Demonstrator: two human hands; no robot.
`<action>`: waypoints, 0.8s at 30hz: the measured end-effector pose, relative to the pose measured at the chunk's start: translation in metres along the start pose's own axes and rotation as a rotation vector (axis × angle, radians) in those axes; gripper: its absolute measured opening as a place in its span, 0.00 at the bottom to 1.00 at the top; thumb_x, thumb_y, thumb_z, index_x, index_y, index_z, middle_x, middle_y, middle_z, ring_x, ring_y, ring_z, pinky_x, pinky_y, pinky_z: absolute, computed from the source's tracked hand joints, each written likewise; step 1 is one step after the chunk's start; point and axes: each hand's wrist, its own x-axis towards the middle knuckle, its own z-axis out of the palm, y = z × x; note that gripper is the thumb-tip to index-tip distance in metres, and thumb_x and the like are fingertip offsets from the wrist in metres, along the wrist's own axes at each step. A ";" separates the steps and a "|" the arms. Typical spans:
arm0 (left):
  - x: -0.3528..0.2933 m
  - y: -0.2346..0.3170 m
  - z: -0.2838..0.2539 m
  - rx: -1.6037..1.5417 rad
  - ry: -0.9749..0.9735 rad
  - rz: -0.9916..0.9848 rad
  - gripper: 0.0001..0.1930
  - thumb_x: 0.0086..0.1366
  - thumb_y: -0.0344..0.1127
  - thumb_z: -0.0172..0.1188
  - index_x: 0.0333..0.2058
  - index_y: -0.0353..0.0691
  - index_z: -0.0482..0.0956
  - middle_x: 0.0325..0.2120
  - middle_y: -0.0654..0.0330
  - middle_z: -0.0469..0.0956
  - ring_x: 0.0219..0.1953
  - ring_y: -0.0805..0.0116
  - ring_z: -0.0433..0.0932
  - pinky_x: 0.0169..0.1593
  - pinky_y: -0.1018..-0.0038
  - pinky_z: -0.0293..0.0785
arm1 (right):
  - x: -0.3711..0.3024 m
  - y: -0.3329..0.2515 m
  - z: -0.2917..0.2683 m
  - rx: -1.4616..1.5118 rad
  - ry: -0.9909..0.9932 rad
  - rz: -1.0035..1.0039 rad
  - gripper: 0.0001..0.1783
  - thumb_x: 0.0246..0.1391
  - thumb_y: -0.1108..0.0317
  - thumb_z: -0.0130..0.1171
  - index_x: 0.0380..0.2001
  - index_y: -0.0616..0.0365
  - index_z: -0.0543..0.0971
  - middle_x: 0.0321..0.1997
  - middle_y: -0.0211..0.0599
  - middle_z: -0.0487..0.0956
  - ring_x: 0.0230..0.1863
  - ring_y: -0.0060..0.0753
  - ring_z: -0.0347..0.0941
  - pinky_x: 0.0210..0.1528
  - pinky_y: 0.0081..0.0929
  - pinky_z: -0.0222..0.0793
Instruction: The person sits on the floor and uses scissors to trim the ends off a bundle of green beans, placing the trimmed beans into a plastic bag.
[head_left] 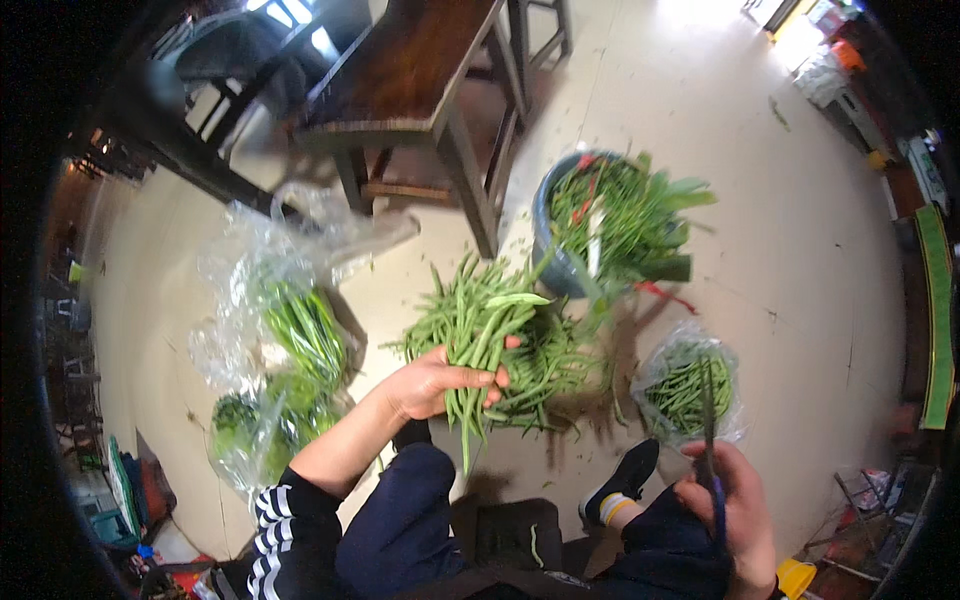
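My left hand (455,383) is wrapped round a bunch of green beans (478,335), held above a loose heap of green beans (550,375) on the floor. One paler pod sticks out to the right at the top of the bunch. In my right hand (735,495) is a pair of scissors (709,405), blades pointing away from me and looking nearly closed; the dark handle is partly hidden by the fingers. Just beyond the scissors a clear plastic bag (735,375) stands open, with cut green beans (690,395) inside.
A blue-grey bucket (545,235) full of green trimmings stands beyond the heap. Plastic bags with leafy vegetables (305,335) lie at the left. A dark wooden bench (400,80) stands at the far left. Between my legs is a small black stool (515,530) with one bean on it.
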 end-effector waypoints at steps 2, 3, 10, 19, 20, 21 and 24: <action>-0.001 0.020 0.029 0.045 -0.103 -0.036 0.29 0.64 0.25 0.57 0.64 0.39 0.62 0.38 0.59 0.79 0.37 0.70 0.76 0.43 0.75 0.74 | 0.012 -0.001 -0.002 0.183 0.046 -0.056 0.19 0.52 0.74 0.63 0.47 0.62 0.71 0.30 0.27 0.75 0.31 0.18 0.69 0.36 0.17 0.65; -0.003 0.028 0.047 0.109 -0.144 -0.042 0.29 0.64 0.24 0.57 0.64 0.38 0.62 0.37 0.59 0.79 0.38 0.71 0.76 0.44 0.75 0.74 | 0.019 -0.004 -0.003 0.375 0.068 -0.131 0.19 0.54 0.73 0.63 0.48 0.61 0.70 0.32 0.28 0.75 0.32 0.18 0.69 0.36 0.16 0.65; -0.023 0.054 0.161 0.417 -0.245 -0.101 0.25 0.64 0.26 0.58 0.60 0.33 0.65 0.42 0.55 0.78 0.45 0.67 0.79 0.53 0.69 0.74 | 0.036 -0.078 -0.020 0.822 0.074 -0.473 0.24 0.52 0.71 0.67 0.49 0.60 0.68 0.32 0.33 0.78 0.29 0.20 0.72 0.30 0.20 0.66; -0.038 0.042 0.227 0.122 -0.164 -0.062 0.27 0.67 0.31 0.54 0.63 0.39 0.60 0.52 0.42 0.73 0.50 0.55 0.77 0.55 0.58 0.75 | -0.016 -0.072 -0.035 0.705 0.061 -0.483 0.18 0.55 0.76 0.58 0.48 0.59 0.68 0.36 0.42 0.80 0.31 0.23 0.74 0.33 0.20 0.70; -0.036 0.039 0.230 0.101 -0.182 -0.049 0.27 0.67 0.31 0.53 0.64 0.41 0.60 0.53 0.41 0.72 0.51 0.54 0.77 0.55 0.58 0.75 | -0.018 -0.069 -0.034 0.728 0.082 -0.498 0.18 0.55 0.76 0.58 0.49 0.59 0.68 0.36 0.42 0.80 0.31 0.23 0.74 0.33 0.20 0.70; -0.035 0.036 0.233 0.067 -0.204 -0.047 0.27 0.68 0.32 0.53 0.65 0.41 0.59 0.54 0.42 0.72 0.49 0.57 0.78 0.52 0.62 0.76 | -0.017 -0.066 -0.032 0.751 0.103 -0.513 0.18 0.55 0.75 0.59 0.49 0.59 0.68 0.36 0.42 0.80 0.31 0.23 0.74 0.33 0.20 0.70; -0.031 0.027 0.232 0.050 -0.265 -0.040 0.28 0.67 0.32 0.54 0.65 0.41 0.59 0.53 0.42 0.73 0.46 0.61 0.78 0.48 0.65 0.76 | -0.015 -0.059 -0.028 0.795 0.144 -0.521 0.19 0.55 0.75 0.60 0.48 0.58 0.68 0.35 0.40 0.79 0.31 0.23 0.74 0.33 0.20 0.70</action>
